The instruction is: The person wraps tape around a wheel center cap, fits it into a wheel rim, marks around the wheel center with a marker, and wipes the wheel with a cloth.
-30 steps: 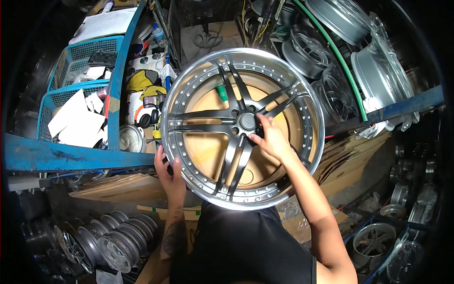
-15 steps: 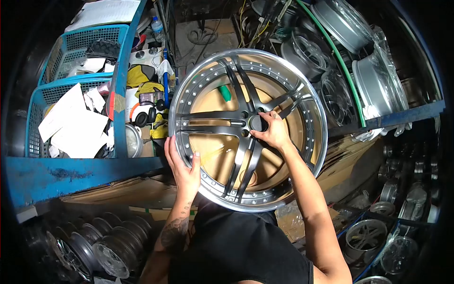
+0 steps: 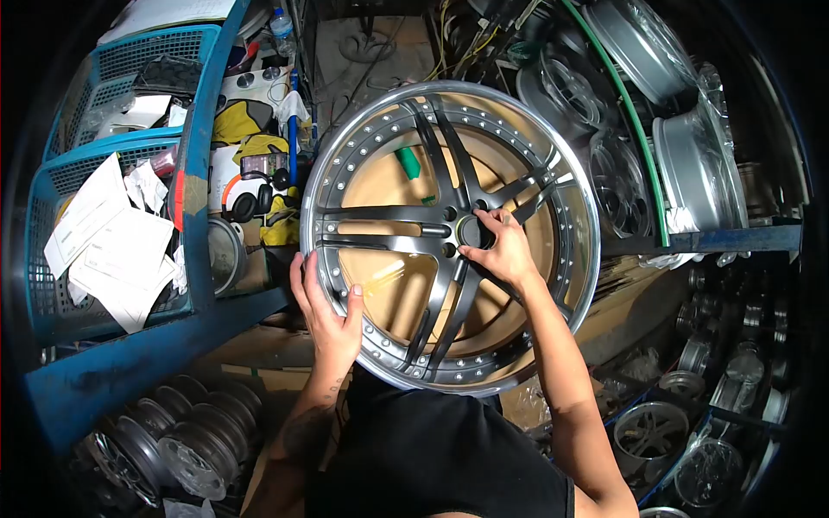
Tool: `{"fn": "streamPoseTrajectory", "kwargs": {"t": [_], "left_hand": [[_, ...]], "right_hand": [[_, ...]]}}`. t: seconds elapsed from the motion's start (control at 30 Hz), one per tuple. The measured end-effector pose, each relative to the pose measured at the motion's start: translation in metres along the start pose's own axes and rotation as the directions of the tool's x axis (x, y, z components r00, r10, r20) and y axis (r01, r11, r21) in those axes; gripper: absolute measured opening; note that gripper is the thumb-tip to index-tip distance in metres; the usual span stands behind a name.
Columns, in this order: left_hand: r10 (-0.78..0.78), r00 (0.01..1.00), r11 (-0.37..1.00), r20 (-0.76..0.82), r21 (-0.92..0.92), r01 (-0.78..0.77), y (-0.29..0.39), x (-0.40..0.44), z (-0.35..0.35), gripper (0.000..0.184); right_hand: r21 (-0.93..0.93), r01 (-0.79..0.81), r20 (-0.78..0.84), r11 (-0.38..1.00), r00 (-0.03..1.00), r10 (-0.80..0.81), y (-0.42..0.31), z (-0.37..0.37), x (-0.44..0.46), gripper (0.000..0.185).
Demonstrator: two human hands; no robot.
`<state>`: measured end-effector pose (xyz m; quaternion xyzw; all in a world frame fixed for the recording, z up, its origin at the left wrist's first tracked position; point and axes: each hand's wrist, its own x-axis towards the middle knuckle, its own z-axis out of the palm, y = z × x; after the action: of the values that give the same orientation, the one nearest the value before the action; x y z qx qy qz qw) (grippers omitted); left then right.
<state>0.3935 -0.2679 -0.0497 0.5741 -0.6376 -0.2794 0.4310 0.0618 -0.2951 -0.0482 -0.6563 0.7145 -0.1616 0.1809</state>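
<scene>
At the hub of the dark-spoked wheel [image 3: 454, 231], right hand [image 3: 508, 256] has a narrow grip on the round center cap [image 3: 470, 230], thumb and finger on opposite edges; looks like a pinch that suits a low, flat part. Left hand [image 3: 330, 332] is at the wheel's lower-left edge, grip wide, fingers outside the polished lip, thumb over its inner side, likely to steady the wheel; can't tell how firmly it presses. Wheel is face up in front of the person, lower edge close to the black clothing [image 3: 432, 449], probably so both hands reach it easily. Tan surface [image 3: 380, 177] shows through the spokes; full support hidden. Green object [image 3: 408, 161] shows between the upper-left spokes, seemingly beneath them. Left of the wheel, past the blue frame [image 3: 164, 341], papers [image 3: 121, 250] lie in a basket [image 3: 39, 224], seemingly kept together; headphones [image 3: 249, 201] sit near its right edge.
</scene>
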Motion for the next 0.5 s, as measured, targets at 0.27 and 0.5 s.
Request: {"fn": "streamPoseTrajectory", "kwargs": {"t": [0.27, 0.5], "left_hand": [[-0.017, 1.0, 1.0, 0.021, 0.015, 0.017, -0.001, -0.002, 0.003, 0.071], [-0.021, 0.999, 1.0, 0.033, 0.009, 0.021, 0.002, -0.003, 0.001, 0.069]], "right_hand": [[0.018, -0.016, 0.051, 1.0, 0.999, 0.015, 0.002, -0.004, -0.002, 0.082], [0.064, -0.023, 0.08, 0.998, 0.997, 0.018, 0.009, -0.003, 0.002, 0.085]]}}
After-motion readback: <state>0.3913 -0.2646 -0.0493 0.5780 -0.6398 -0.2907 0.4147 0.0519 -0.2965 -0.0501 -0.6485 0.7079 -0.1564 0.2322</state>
